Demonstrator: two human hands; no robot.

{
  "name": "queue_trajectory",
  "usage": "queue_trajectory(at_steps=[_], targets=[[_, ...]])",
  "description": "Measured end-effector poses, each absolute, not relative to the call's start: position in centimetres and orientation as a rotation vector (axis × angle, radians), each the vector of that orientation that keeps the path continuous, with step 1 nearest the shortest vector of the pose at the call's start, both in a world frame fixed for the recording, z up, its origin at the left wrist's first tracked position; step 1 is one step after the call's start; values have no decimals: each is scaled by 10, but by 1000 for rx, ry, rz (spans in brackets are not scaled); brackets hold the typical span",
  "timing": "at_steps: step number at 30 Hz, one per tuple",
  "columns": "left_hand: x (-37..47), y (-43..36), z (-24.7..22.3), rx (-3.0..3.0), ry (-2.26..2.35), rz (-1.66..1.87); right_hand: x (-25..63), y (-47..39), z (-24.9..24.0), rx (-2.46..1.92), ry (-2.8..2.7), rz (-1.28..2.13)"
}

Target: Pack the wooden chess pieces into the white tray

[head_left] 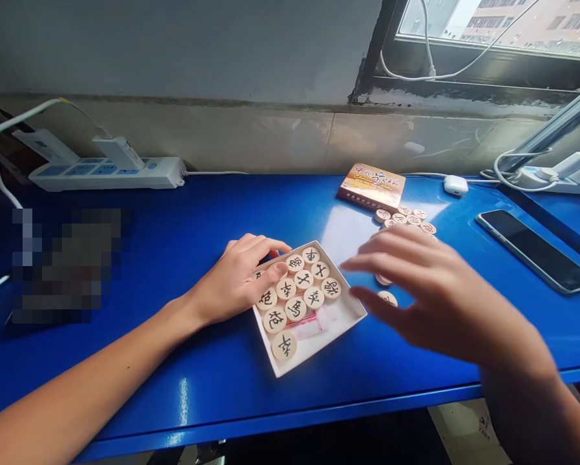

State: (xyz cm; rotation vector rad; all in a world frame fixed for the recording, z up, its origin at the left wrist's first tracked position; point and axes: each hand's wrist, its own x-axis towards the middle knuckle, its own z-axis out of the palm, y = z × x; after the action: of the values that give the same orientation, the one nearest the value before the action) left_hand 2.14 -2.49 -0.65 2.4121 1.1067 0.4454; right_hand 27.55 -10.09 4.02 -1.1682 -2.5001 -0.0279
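Note:
A shallow white box (339,320) sits tilted on the blue table, with several round xiangqi pieces (303,279) in rows inside, black characters facing up. A red-and-clear plastic slip (309,324) shows on its floor. My left hand (245,276) grips the box's left side, thumb over the pieces and fingers along the far edge. To the right of the box, my right hand (430,297) hovers slightly blurred, fingers apart and nothing seen in them. Beyond it lie several loose xiangqi pieces (413,221); the hand hides some. A loose piece (387,298) shows under its fingers.
A printed box lid (373,186) lies behind the loose pieces. At right are a phone (537,250) and a white earbud case (455,185). A power strip (110,173) with cables runs along the wall at left, near a blurred-out dark object (70,265). The table's front edge (290,413) is close.

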Motion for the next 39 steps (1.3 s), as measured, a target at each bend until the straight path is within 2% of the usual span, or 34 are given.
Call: queue_trajectory(at_steps=[2,6,11,21,26,31,39], targets=[[21,-24,-7,2426,1111,443,301,-98,42,-1386,-2471,-30],[21,-24,-7,2434,1115,432,326,-95,31,-1671,-2563,216],[21,-25,-7,2420,1127,448,314,-88,22,-1705,-2582,305],[20,-25,-7,2394,1102,451,298,-71,9,-1640,-2514,132],[20,-25,-7,2397,1093,453,287,-52,19,-1466,-2479,59],[21,-26,-6,2413,1087,446,263,-62,29,-1014,-2417,43],[20,-24,-10,2429,1092,501,242,-101,9,-774,-2495,457]])
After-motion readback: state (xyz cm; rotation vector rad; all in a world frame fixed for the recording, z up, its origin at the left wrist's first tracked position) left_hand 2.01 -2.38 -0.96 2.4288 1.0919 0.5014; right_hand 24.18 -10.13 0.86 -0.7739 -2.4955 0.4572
